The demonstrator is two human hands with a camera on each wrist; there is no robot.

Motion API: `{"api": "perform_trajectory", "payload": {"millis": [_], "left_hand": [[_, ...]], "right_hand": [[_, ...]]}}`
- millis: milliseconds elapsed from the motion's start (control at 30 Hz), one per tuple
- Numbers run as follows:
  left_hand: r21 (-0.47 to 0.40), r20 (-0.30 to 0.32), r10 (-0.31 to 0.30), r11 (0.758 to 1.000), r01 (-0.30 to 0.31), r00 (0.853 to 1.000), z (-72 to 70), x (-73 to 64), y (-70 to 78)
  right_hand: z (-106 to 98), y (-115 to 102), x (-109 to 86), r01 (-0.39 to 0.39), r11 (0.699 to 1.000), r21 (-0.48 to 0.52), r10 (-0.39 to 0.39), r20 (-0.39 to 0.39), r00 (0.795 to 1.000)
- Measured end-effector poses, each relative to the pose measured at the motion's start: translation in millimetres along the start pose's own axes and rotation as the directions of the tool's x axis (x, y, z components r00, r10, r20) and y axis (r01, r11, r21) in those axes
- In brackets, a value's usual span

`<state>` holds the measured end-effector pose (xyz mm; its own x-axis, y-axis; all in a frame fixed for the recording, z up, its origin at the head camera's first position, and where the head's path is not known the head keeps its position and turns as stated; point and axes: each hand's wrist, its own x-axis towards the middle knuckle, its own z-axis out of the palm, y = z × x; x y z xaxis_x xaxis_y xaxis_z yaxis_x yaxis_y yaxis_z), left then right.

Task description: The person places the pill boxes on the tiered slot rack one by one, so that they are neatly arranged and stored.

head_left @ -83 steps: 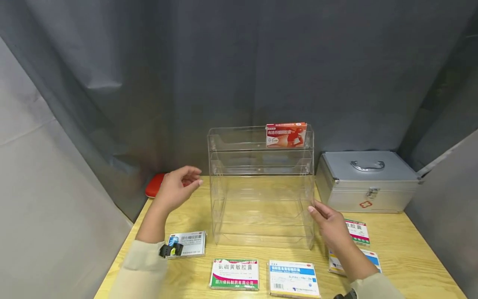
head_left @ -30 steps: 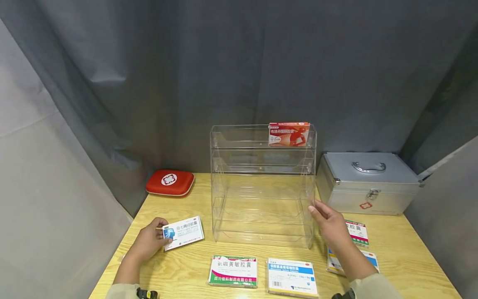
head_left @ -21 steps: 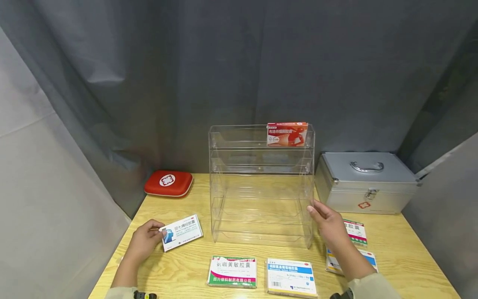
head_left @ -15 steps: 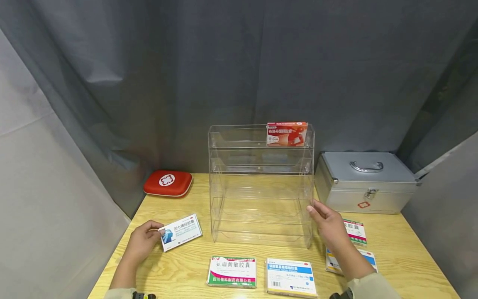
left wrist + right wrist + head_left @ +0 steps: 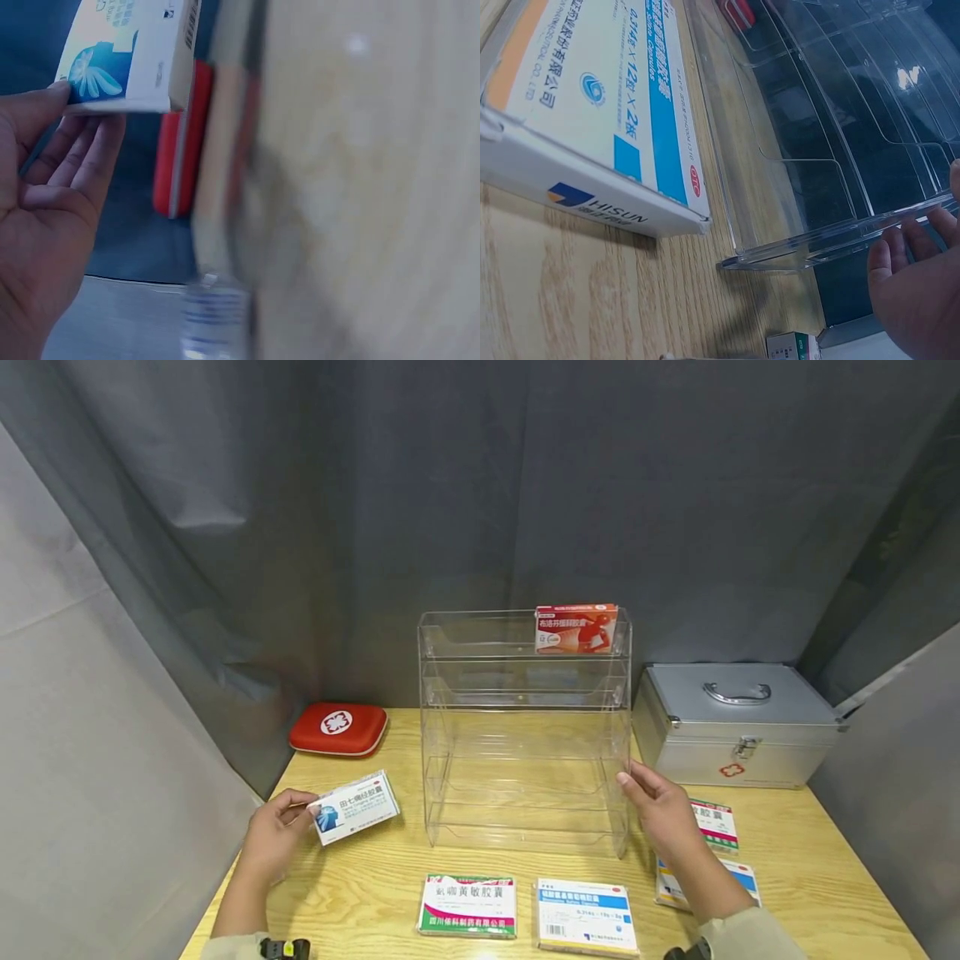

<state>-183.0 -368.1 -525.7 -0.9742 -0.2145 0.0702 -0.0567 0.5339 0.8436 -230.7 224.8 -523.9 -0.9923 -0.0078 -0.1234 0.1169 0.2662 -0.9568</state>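
A person's left hand (image 5: 272, 835) pinches a flat, white-and-blue cardboard medicine box (image 5: 356, 810) by its left end, tilted above the left part of a pale wood-grain desk (image 5: 375, 910); holding it there leaves most of the printed face uncovered. The right hand (image 5: 663, 810) pinches the right edge of a tiered, clear plastic rack (image 5: 525, 841), probably to steady so light a frame. On the rack's top tier, at the right end, a red-and-white cardboard box (image 5: 576, 630) stands face outward, I suppose so its label can be read. In front of the rack lie a white, green and magenta box (image 5: 467, 906) and a white-and-blue box with a yellow edge (image 5: 587, 917), face up and apart, which keeps both labels legible. Two more boxes lie by the right forearm, partly hidden by it. Behind are a red zipped case (image 5: 337, 729), left, and a silver metal case (image 5: 750, 752), right. The left wrist view adds what I miss from the head view: the thumb on the box's face, the fingers beneath, a barcode (image 5: 193, 24) along one side. The right wrist view shows fingertips against the rack's clear edge, and "HISUN" printed along a nearby box's side.
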Motion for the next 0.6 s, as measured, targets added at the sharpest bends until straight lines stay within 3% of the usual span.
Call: {"api": "perform_trajectory", "payload": {"millis": [133,300,500,600], "left_hand": [[-0.012,-0.07,0.114,0.993,-0.115,0.991,-9.2,4.1,17.2],[-0.091,-0.137,0.233,0.965,-0.246,0.963,-19.2,12.4,40.2],[-0.15,-0.186,0.334,0.92,-0.362,0.924,-28.9,23.7,68.0],[-0.163,-0.19,0.364,0.904,-0.395,0.912,-30.7,31.0,83.1]], "right_hand": [[0,0,-1.2,-0.005,1.0,0.005,0.005,0.006,1.0],[0,0,-1.3,-0.009,1.0,0.003,0.009,0.001,1.0],[1,1,-0.5,-0.012,1.0,0.013,0.012,-0.005,1.0],[0,1,-0.7,-0.014,1.0,0.014,0.014,-0.002,1.0]]}}
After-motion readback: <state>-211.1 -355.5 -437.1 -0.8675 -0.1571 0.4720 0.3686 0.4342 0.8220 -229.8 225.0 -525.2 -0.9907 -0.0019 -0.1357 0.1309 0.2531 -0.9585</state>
